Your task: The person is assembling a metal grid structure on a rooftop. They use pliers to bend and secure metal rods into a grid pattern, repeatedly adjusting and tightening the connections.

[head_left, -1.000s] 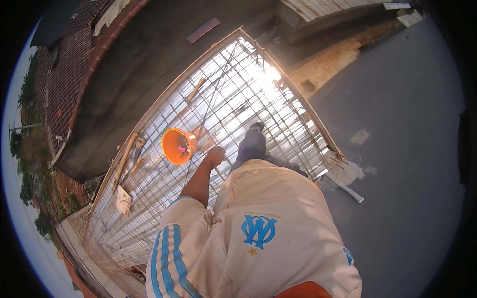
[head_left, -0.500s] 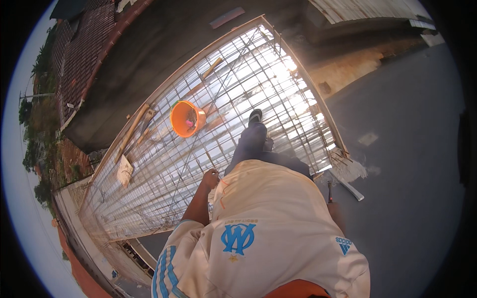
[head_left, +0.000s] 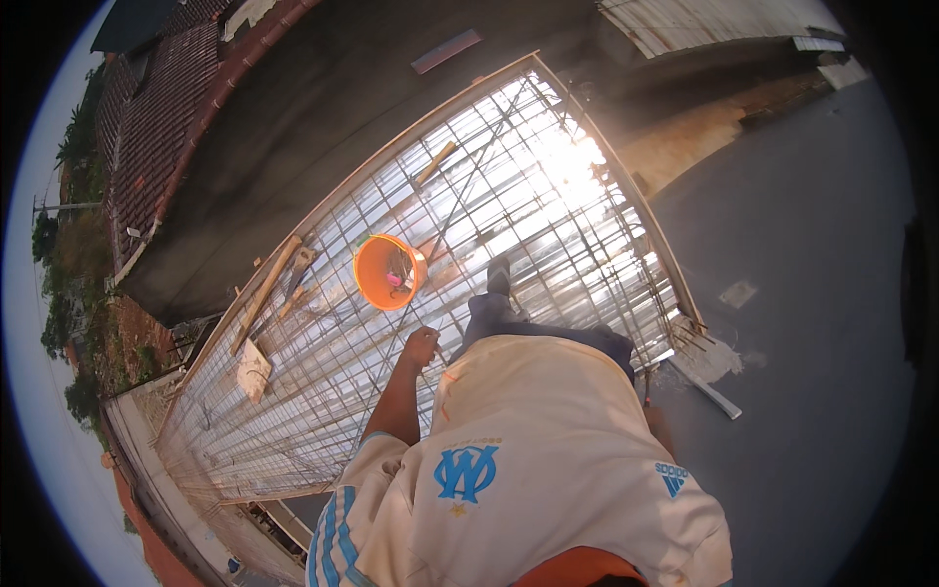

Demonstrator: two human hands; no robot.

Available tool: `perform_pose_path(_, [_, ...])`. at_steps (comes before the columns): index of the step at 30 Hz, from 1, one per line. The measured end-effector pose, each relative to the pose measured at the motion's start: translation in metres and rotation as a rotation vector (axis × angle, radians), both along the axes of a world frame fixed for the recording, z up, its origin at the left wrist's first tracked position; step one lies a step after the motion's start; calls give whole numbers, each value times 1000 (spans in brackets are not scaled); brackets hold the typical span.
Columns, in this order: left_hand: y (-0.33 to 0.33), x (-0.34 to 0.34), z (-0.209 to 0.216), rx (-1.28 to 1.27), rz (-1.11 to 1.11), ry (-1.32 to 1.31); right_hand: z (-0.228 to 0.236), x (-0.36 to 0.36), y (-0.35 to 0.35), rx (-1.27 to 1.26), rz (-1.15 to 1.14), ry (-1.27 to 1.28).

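Below me lies a grid of steel reinforcing bars (head_left: 342, 362) over shiny metal sheets. My left hand (head_left: 423, 347) hangs above the bars beside my leg, its fingers curled. Whatever they may hold is too small to make out. On my right, my right hand (head_left: 659, 423) is mostly hidden by my shirt, and a slender dark-and-red tool (head_left: 647, 387) points up from it. An orange bucket (head_left: 375, 276) with a pink item (head_left: 394, 279) and other small things inside stands on the bars, ahead of my left hand.
A handsaw (head_left: 296, 279) and a wooden plank (head_left: 264, 298) lie by the left edge board, near a pale bag-like piece (head_left: 253, 371). A short yellowish stick (head_left: 435, 162) rests farther off. A pale bar (head_left: 706, 389) lies at the right corner. A grey wall (head_left: 284, 166) borders the far side.
The view has shifted, so the bucket and grid appear lower and farther right. My left hand stays curled beside my leg; the tool stays at my right side.
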State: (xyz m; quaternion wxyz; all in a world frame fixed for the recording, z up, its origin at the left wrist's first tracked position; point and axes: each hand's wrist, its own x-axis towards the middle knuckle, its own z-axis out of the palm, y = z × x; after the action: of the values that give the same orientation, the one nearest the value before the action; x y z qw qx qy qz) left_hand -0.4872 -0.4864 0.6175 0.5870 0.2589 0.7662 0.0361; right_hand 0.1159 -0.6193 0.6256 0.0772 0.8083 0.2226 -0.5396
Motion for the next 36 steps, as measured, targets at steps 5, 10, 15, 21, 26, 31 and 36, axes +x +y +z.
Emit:
perform_pose_path(5, [26, -68, -7, 3, 53, -6, 26, -70, 19, -33, -43, -18])
perform_pose_path(10, [86, -109, -1, -4, -55, 2, 46, -119, 45, -27, -107, -48])
perform_pose_path(15, [165, -129, 8, 36, -106, -53, 51, -154, 59, -33, -105, -47])
perform_pose_path(21, [216, -112, 5, 101, -139, -111, 53, -170, 61, -45, -67, -49])
perform_pose_path(26, [213, -88, 1, 48, -171, -110, 38, -162, 75, -36, 7, -28])
perform_pose_path(31, [219, -75, 12, 66, -285, -101, 20, -144, 102, 14, 71, -2])
perform_pose_path(36, [242, -51, 37, 62, -289, -33, 32, -126, 157, 33, -123, 49])
